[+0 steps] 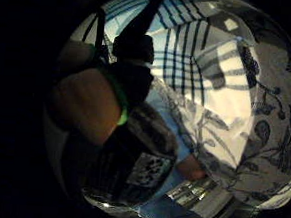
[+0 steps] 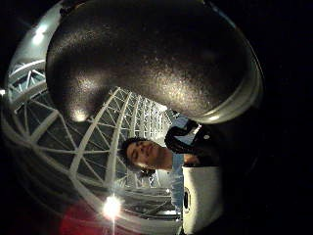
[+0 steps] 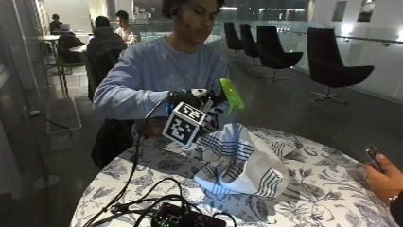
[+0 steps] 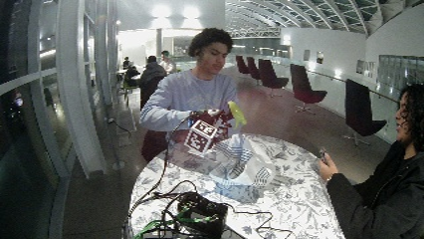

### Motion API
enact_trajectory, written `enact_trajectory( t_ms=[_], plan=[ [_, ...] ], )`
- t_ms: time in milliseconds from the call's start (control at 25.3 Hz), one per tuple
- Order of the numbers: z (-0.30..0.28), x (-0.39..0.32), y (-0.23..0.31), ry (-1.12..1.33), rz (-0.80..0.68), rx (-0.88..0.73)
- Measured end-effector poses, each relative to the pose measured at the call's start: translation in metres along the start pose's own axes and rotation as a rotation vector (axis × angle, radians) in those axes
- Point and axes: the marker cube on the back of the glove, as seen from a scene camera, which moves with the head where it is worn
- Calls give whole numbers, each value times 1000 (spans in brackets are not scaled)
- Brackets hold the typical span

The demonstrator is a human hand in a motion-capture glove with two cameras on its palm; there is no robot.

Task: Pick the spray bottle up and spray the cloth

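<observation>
In the outside view my gloved right hand grips the spray bottle and holds it in the air. Only the bottle's bright green spray head shows, and it points up and out over the cloth. The cloth, white with dark blue check stripes, lies heaped on the round table just below and in front of the hand. The same cloth spreads under the palm in the little finger side view. A dark rounded surface, close to the palm, fills much of the thumb side view. The bottle's body is hidden behind the hand.
The round table wears a white cloth with a blue flower print. A black box with cables sits at its near edge. Another person's hand with a phone reaches in beside the table. My bare hand rests low by the table.
</observation>
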Motion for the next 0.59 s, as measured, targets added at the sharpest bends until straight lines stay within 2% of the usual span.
enact_trajectory(
  t_ms=[593],
  plan=[
    [6, 4, 1, 7, 53, -20]
  ],
)
